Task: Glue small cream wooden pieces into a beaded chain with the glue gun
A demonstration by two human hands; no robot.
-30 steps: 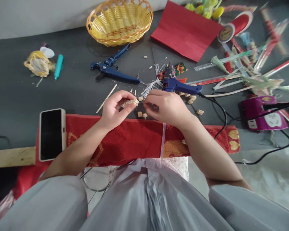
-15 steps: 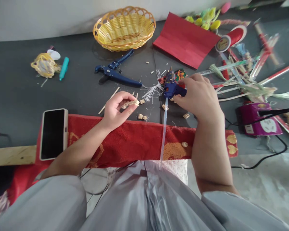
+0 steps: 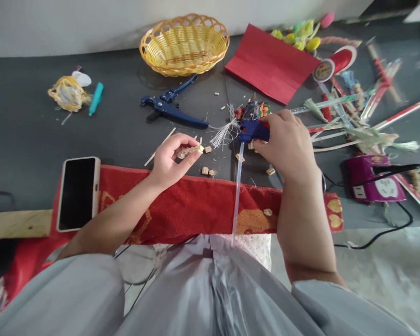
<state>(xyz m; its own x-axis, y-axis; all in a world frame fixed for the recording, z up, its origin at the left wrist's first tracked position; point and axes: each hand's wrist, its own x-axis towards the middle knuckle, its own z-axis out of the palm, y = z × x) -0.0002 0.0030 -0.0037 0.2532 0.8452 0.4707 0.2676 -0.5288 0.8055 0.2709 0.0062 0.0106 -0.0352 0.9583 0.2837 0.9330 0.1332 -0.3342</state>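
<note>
We look down on a dark grey mat (image 3: 31,140) that fills most of the view. Along its far edge we see a plain, pale wall (image 3: 63,23), which meets the mat in a straight line. At the near left, a wooden plank (image 3: 17,223) lies flat at the mat's edge. At the near right we make out a pale grey floor (image 3: 388,280) with a slight sheen. The light is soft and even, and the shadows on the mat are faint.

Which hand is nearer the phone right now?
Left. The left hand, pinching a small woven piece, sits right of the phone; the right hand is farther right, gripping the blue glue gun.
</note>
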